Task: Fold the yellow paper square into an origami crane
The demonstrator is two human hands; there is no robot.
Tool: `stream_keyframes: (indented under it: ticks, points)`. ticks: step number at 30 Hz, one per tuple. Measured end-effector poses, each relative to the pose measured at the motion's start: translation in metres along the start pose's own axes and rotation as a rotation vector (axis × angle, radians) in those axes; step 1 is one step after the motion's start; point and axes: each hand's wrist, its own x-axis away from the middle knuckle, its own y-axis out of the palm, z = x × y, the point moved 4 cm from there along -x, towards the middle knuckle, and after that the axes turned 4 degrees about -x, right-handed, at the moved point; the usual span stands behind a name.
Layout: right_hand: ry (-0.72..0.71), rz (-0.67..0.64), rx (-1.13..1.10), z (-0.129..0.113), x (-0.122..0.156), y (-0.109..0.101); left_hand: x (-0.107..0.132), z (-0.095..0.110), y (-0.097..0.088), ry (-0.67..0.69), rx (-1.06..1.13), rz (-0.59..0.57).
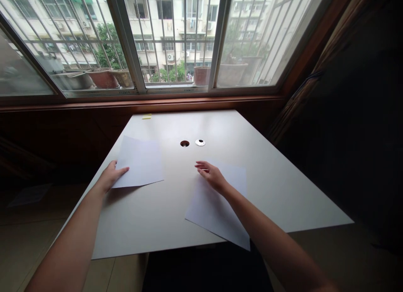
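My left hand (112, 174) grips the lower left edge of a white sheet of paper (141, 162), its thumb on top and the other fingers underneath. That sheet is tilted, its near edge raised above the table and casting a shadow. Over a second white sheet of paper (214, 204) hovers my right hand (211, 173), fingers apart and slightly curled, with nothing visible in them. The second sheet lies at an angle on the white table (151, 229), one corner past the near edge. My right hand and forearm hide part of it.
Toward the back of the table are a round hole (184, 144) and a round disc with a dark opening (200, 142). Yellow strips (147, 116) lie at the far left edge. Beyond stands a barred window (176, 40) with flowerpots (102, 78). A curtain (302, 86) hangs at the right.
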Motion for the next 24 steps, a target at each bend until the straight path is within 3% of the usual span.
stream_keyframes:
  ticks: [5, 8, 13, 16, 19, 24]
  points:
    - [-0.148, -0.005, 0.358, 0.009, 0.029, -0.038, -0.034, -0.026, -0.023, 0.012, -0.404, 0.103]
    - [-0.19, -0.018, 0.477, 0.016, 0.044, -0.057, -0.041, -0.028, -0.03, 0.124, -0.604, 0.16]
    - [-0.194, -0.008, 0.626, 0.024, 0.07, -0.078, -0.026, -0.021, -0.029, 0.206, -0.78, 0.309]
    - [-0.24, 0.017, 0.689, 0.023, 0.087, -0.087, -0.003, -0.002, -0.014, 0.436, -0.756, 0.375]
    - [-0.257, 0.029, 0.766, 0.022, 0.103, -0.095, 0.031, 0.016, 0.012, 0.746, -0.667, 0.207]
    - [-0.162, 0.082, 0.905, 0.025, 0.125, -0.108, 0.08, 0.011, 0.038, 0.851, -0.634, 0.008]
